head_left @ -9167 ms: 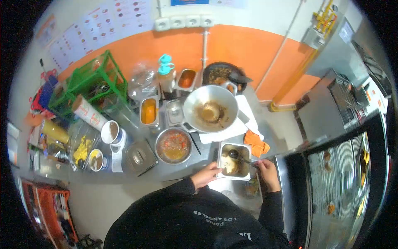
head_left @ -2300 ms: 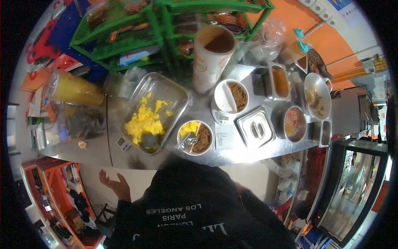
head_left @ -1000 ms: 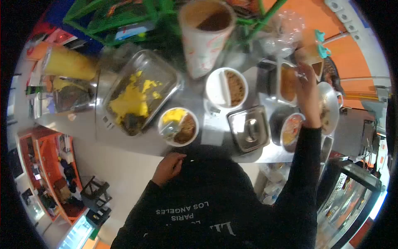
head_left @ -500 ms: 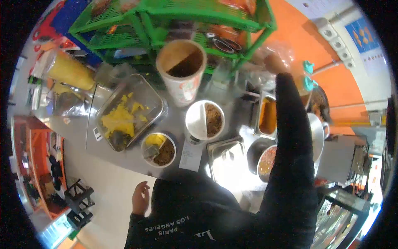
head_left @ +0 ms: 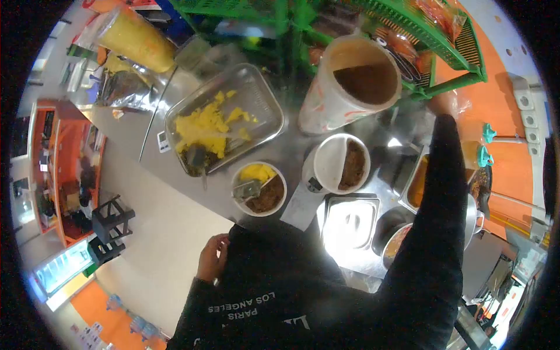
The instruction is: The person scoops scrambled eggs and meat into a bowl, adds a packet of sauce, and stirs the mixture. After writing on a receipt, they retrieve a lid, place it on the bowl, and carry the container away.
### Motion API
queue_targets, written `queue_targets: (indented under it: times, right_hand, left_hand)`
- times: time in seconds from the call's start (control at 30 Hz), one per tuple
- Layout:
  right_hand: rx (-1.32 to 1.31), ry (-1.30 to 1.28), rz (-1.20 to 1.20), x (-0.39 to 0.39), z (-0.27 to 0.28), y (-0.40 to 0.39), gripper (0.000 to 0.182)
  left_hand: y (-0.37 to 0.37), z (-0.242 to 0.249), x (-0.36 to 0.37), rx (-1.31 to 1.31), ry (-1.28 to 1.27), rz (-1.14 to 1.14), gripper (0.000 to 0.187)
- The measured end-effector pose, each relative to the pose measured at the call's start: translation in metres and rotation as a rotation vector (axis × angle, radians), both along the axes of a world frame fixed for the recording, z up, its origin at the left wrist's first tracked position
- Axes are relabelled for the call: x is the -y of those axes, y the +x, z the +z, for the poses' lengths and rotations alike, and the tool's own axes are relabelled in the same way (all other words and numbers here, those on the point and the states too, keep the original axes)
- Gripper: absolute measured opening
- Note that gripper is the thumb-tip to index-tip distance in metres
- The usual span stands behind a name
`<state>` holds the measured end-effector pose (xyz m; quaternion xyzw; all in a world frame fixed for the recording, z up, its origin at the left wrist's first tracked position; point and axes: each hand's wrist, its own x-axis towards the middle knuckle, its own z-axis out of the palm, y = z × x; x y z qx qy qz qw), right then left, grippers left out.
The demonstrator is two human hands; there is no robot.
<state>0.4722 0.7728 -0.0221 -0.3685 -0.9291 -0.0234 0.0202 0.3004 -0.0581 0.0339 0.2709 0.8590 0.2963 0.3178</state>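
Note:
My left hand (head_left: 213,256) hangs low beside my body, off the table's edge, fingers loosely curled and nothing visible in it. My right hand (head_left: 444,105) reaches far right, beside the green rack, against a clear plastic bag (head_left: 464,104). Its fingers are hidden or blurred. Nearer me stands a round tub (head_left: 238,201) with yellow food, brown food and a small clear container. Another divided white tub (head_left: 328,165) has brown food in one half; its other half is bare. Behind it a tall stack of paper tubs (head_left: 326,96) leans to the right.
A steel tray (head_left: 271,125) holds yellow mash and a dark-ended utensil. The green rack (head_left: 443,87) spans the back. A steel lid (head_left: 351,221), a food pan (head_left: 419,181) and a pot (head_left: 394,245) stand at right. A paper slip (head_left: 303,207) lies near the front edge.
The view has swung, so the table's things sit further right and the rack looks tilted. My right arm stays stretched toward the bags. My left hand is closer to my body, its fingers more curled.

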Motion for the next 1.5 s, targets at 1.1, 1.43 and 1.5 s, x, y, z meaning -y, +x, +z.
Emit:
queue_targets:
  times: [1.1, 1.43, 1.5]
  right_hand:
    - [-0.712, -1.061, 0.353, 0.631, 0.139, -0.010, 0.016]
    - [-0.723, -1.012, 0.245, 0.660, 0.105, -0.024, 0.033]
    - [-0.709, -0.936, 0.286, 0.659, 0.110, -0.028, 0.035]
  left_hand:
    - [-0.032, 0.058, -0.057, 0.487, 0.288, -0.608, 0.028]
    - [-0.031, 0.063, -0.033, 0.418, 0.103, -0.356, 0.027]
    - [-0.030, 0.065, -0.030, 0.474, 0.125, -0.325, 0.026]
